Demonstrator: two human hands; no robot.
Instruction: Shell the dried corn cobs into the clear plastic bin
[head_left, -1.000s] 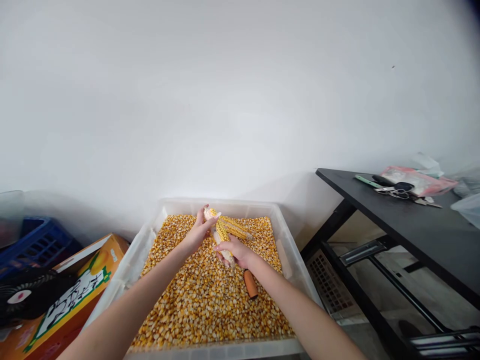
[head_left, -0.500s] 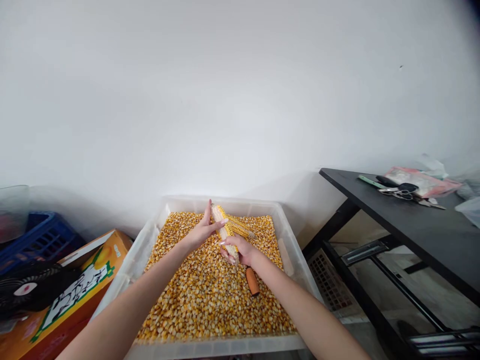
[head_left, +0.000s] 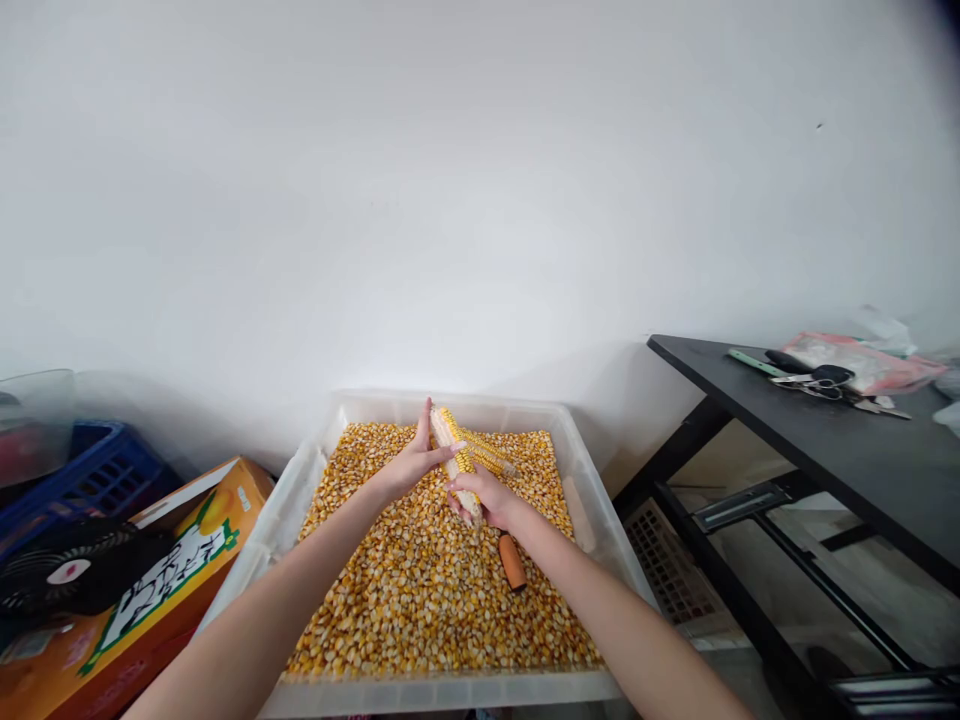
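Observation:
Both my hands hold one partly stripped corn cob [head_left: 454,452] over a clear plastic bin [head_left: 590,497] filled with loose yellow kernels [head_left: 420,590]. My left hand [head_left: 415,462] is on the cob's upper end, thumb pressed against its side. My right hand [head_left: 487,496] wraps around the bare white lower end. A second cob [head_left: 491,458] lies on the kernels just behind. An orange handle [head_left: 513,561] lies on the kernels under my right wrist.
A black table [head_left: 832,452] stands at the right with scissors, keys [head_left: 814,380] and a pink bag [head_left: 862,362] on it. To the left are an orange cardboard box [head_left: 161,570], a black fan [head_left: 71,578] and a blue crate [head_left: 71,480]. A white wall is behind.
The cob has turned more upright in my hands, and my left thumb has slid along it. The view has shifted slightly to the left.

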